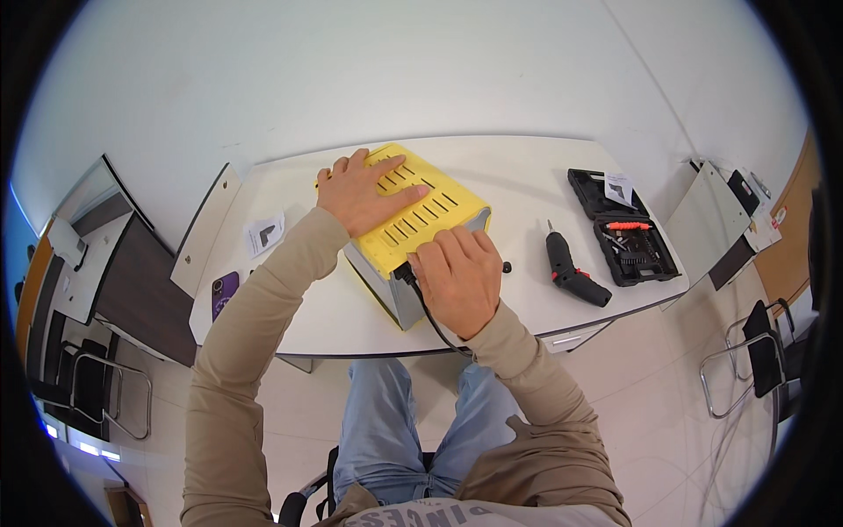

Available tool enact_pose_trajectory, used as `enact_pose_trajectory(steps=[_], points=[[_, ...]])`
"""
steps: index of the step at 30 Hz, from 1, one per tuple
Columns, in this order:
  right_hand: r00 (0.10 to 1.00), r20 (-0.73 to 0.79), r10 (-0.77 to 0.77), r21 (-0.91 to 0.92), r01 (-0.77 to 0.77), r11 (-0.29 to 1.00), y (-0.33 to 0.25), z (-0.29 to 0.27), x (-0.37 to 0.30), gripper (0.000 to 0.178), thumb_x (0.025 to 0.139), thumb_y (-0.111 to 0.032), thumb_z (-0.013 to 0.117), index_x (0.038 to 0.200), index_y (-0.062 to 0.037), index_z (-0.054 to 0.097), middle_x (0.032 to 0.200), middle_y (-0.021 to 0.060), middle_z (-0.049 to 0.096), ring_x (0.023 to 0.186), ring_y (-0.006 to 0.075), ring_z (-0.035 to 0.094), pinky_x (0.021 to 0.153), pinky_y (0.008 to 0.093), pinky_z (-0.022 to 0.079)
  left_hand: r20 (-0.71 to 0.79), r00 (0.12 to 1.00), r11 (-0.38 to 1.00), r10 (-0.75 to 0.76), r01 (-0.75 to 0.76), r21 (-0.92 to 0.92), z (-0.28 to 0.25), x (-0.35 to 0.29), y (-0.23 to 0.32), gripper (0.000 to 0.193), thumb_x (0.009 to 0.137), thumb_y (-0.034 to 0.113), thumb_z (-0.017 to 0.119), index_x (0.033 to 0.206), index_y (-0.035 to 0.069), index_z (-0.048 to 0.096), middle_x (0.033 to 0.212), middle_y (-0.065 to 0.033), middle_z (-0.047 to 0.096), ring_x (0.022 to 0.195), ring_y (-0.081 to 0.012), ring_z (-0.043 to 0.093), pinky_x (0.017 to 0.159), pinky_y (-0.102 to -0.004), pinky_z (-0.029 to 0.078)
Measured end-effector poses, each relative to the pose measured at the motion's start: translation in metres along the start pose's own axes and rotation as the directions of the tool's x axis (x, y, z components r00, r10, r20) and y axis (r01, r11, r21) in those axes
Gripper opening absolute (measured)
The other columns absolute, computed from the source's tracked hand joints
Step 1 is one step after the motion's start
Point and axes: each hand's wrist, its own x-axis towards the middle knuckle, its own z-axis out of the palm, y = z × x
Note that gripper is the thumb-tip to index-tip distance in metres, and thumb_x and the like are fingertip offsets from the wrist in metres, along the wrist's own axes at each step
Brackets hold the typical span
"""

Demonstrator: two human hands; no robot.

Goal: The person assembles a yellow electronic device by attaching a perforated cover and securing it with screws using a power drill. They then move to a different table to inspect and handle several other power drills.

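Note:
A box-shaped device with a slotted yellow cover (457, 201) and grey sides sits at an angle on the white table in front of me. Across the cover's far left part lies my left hand (357, 195), palm down with fingers spread. My right hand (464, 279) is closed at the near edge, its fingers curled over the rim of the cover; its palm side is hidden. Beside its thumb, a black plug (404, 274) sits against the device's near end. From there a black cable (429, 318) drops past the table's front edge.
A black cordless screwdriver (572, 273) lies at right, beside an open black tool case (634, 249) with bits. A small black knob (507, 267) is near my right hand. A purple phone (225, 294) and a printed paper (264, 234) lie at left.

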Motion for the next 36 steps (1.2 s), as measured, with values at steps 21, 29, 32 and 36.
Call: enact_pose_trajectory(steps=[21,29,32,36], points=[[0.992,0.125,-0.017,-0.068,0.025,0.997,0.001,-0.009,0.000,0.013,0.076,-0.011,0.063,0.074,-0.0088,0.050,0.068,0.0039,0.047,0.060,0.0191,0.050,0.053,0.0342,0.033,-0.001,1.000,1.000,0.009,-0.009,-0.018,0.004,0.002,-0.001,0.081,0.076,0.076,0.053,0.139,0.025,0.054,0.149,-0.0197,0.037,0.139,-0.0369,0.031,0.112,-0.0496,0.019],[0.972,0.204,0.120,0.036,-0.129,0.991,-0.008,-0.023,0.007,0.017,0.083,-0.014,0.067,0.078,-0.0061,0.053,0.071,0.0058,0.052,0.059,0.0222,0.056,0.051,0.0358,0.041,0.003,1.000,1.000,-0.001,0.001,-0.023,0.002,0.001,-0.001,0.080,0.077,0.076,0.053,0.139,0.025,0.054,0.149,-0.0195,0.037,0.139,-0.0372,0.030,0.112,-0.0496,0.019],[0.957,0.197,0.213,0.136,-0.242,0.961,-0.010,-0.021,0.003,0.015,0.084,-0.014,0.067,0.081,-0.0049,0.055,0.074,0.0071,0.055,0.062,0.0246,0.060,0.052,0.0368,0.045,-0.002,1.000,1.000,0.004,-0.004,-0.026,0.004,0.001,-0.001,0.080,0.077,0.075,0.053,0.139,0.025,0.053,0.149,-0.0196,0.037,0.139,-0.0370,0.030,0.112,-0.0495,0.018],[0.926,0.238,0.294,0.212,-0.345,0.914,-0.016,-0.026,0.004,0.015,0.084,-0.013,0.069,0.085,-0.0034,0.057,0.079,0.0084,0.059,0.063,0.0272,0.061,0.053,0.0374,0.047,0.003,1.000,1.000,0.002,-0.002,-0.021,0.003,0.001,-0.003,0.080,0.077,0.075,0.053,0.139,0.025,0.053,0.150,-0.0201,0.036,0.140,-0.0365,0.030,0.112,-0.0498,0.018]])
